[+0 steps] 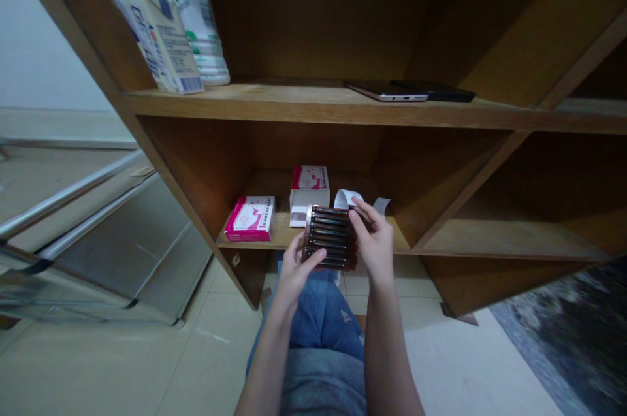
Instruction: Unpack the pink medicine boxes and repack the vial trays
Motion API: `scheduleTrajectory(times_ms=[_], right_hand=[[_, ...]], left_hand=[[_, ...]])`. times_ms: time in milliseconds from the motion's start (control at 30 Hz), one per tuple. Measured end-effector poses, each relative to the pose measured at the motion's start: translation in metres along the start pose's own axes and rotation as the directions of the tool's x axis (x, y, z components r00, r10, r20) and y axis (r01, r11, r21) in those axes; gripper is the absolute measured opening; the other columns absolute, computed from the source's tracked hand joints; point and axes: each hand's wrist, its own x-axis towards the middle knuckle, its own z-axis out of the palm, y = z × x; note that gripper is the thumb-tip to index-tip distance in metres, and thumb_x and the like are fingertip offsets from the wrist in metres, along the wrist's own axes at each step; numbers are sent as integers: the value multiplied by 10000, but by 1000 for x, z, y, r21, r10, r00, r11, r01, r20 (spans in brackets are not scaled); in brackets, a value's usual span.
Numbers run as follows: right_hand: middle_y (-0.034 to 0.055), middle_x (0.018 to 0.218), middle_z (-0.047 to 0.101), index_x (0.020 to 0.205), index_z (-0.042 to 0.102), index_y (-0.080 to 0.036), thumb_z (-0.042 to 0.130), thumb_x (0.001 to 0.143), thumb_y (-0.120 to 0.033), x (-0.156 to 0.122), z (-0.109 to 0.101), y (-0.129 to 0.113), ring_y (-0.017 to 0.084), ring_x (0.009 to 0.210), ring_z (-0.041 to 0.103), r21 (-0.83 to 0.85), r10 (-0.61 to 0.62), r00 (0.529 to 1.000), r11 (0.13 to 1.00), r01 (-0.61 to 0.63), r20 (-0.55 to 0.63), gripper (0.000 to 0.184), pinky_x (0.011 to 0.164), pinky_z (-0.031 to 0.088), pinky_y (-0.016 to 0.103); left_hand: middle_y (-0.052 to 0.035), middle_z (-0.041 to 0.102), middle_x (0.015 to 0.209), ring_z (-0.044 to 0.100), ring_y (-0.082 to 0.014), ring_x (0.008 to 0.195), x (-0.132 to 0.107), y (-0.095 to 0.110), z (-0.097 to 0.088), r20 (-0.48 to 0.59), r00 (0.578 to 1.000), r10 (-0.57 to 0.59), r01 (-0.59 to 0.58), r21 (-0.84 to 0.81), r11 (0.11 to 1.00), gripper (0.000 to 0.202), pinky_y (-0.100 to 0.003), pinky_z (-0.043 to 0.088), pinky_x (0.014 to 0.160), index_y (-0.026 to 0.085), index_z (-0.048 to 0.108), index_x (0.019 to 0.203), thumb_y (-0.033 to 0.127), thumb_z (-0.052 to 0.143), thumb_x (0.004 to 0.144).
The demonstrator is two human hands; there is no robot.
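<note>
Holding a pack of dark brown vials upright at frame centre — left hand with its thumb pressed on the lower edge, right hand pinching the upper corner — the person braced it from both sides just in front of the lower wooden shelf.

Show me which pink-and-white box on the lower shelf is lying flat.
The left box lies flat with its printed face up; the other pink-and-white box stands upright, further back on the shelf.
</note>
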Motion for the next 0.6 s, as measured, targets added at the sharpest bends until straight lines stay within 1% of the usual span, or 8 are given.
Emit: scheduleTrajectory(times_ms=[133, 267, 333, 400, 500, 600], right_hand=[[89, 1048, 693, 1030, 683, -190, 604, 799, -381, -6, 4, -3, 227, 965, 640, -13, -3, 997, 1000, 4, 76, 310, 897, 479, 407], [75, 1013, 696, 964, 706, -213, 586, 815, -377, -14, 5, -7, 226, 939, 634, -95, -35, 996, 995, 43, 80, 251, 882, 470, 411], [71, 1002, 694, 941, 711, -220, 577, 820, -369, -19, 5, -11, 219, 917, 628, -140, -63, 996, 987, 72, 65, 235, 867, 467, 405], [72, 966, 691, 924, 716, -216, 578, 816, -362, -23, 6, -15, 214, 885, 617, -201, -87, 996, 975, 90, 26, 228, 843, 464, 395], [67, 843, 667, 900, 724, -204, 586, 803, -358, -27, 8, -17, 199, 801, 592, -274, -89, 995, 959, 72, -50, 228, 782, 465, 367], [47, 750, 625, 845, 728, -196, 594, 787, -349, -27, 12, -12, 172, 707, 567, -238, -41, 997, 971, 23, -69, 211, 696, 462, 324]], left_hand=[[-67, 698, 975, 654, -212, 900, 0, 0, -1, 5, 1000, 22, -22, 7, 1000, 563, -320, 523, 808, 165, 590, 1067, 286, 803, 560], [-64, 697, 992, 652, -210, 919, 1, -2, -1, 3, 999, 50, -50, -4, 999, 552, -328, 507, 851, 165, 590, 1065, 275, 798, 567], [-64, 695, 1006, 651, -211, 926, 2, -3, -1, -9, 998, 56, -56, -12, 998, 560, -330, 506, 854, 168, 586, 1071, 277, 798, 564], [-66, 694, 1005, 651, -215, 927, 4, -4, -2, -20, 998, 54, -54, -13, 998, 571, -335, 506, 850, 167, 579, 1082, 282, 795, 567], [-70, 690, 1014, 649, -212, 934, 5, -6, -1, -25, 997, 73, -74, -12, 997, 565, -325, 501, 855, 162, 568, 1092, 285, 783, 584], [-69, 687, 1023, 650, -207, 936, 4, -7, -1, -26, 995, 98, -99, -9, 995, 558, -315, 499, 852, 161, 554, 1098, 281, 771, 599]])
